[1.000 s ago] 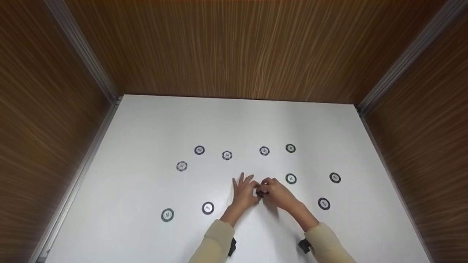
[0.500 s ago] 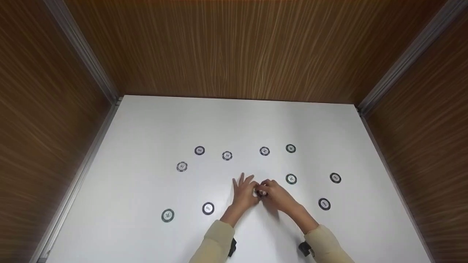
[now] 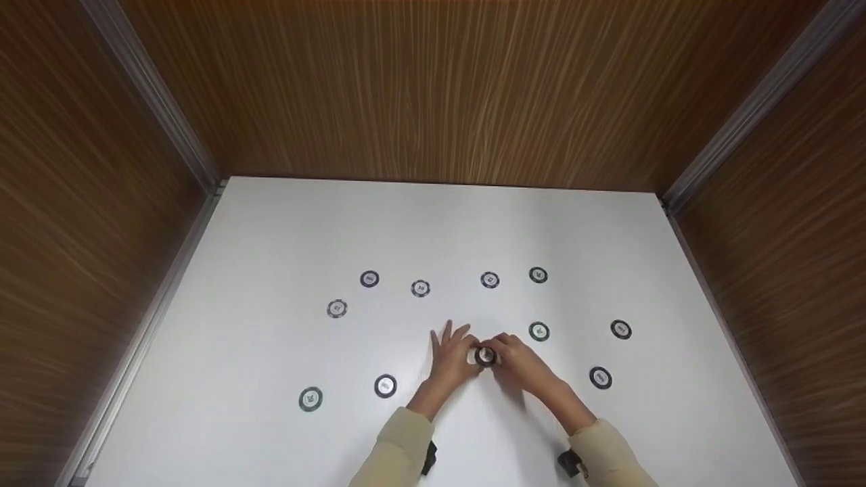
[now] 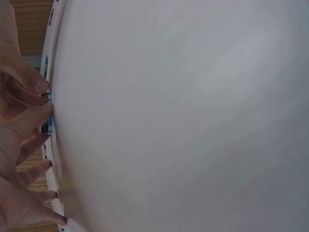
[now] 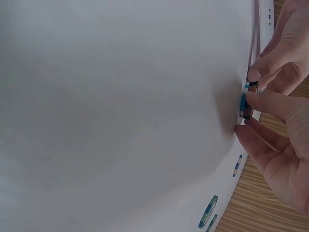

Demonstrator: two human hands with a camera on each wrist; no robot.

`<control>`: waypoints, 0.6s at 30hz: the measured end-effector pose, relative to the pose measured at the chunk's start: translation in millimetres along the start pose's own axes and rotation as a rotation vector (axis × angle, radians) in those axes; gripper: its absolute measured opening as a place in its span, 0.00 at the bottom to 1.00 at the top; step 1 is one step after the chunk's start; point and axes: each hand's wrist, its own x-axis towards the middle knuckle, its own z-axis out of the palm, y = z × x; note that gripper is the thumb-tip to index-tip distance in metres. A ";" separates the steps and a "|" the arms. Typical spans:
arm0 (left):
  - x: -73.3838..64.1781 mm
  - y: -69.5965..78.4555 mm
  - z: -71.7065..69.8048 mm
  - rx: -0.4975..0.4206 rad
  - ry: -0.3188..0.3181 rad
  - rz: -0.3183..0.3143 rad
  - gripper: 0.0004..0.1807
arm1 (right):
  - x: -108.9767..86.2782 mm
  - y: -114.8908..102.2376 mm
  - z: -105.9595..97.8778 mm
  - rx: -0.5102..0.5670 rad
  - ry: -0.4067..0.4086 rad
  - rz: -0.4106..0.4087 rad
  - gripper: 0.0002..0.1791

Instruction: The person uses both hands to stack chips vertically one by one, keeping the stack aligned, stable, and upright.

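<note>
Near the table's middle, a small stack of dark-edged poker chips (image 3: 485,356) lies between the two hands in the head view. My left hand (image 3: 450,360) grips its left side with thumb and forefinger, the other fingers spread outward. From the right, my right hand (image 3: 522,364) pinches the same stack, with the round top face showing between the hands. Side-on in the right wrist view, the stack (image 5: 245,102) shows blue and dark edges. Fingers partly cover the stack (image 4: 47,126) in the left wrist view. How many chips it has, I cannot tell.
Several single chips lie flat around the hands, among them a green-edged chip (image 3: 539,331), a black-edged chip (image 3: 385,385) and a grey-edged chip (image 3: 337,308). The white table (image 3: 433,223) is bounded by brown wood-grain panels (image 3: 433,95) at the back and sides.
My right fingers have drawn back from above the stack to its right side, uncovering its top face. The left hand and the scattered chips stay where they were.
</note>
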 end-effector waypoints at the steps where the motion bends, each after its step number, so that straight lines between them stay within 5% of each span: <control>1: -0.1 -0.2 0.3 -0.002 0.004 0.002 0.19 | -0.5 0.0 0.0 -0.002 0.003 0.004 0.20; 18: -0.1 1.1 -0.3 -0.011 -0.011 -0.004 0.18 | 1.9 -3.2 5.2 -0.049 0.013 0.067 0.17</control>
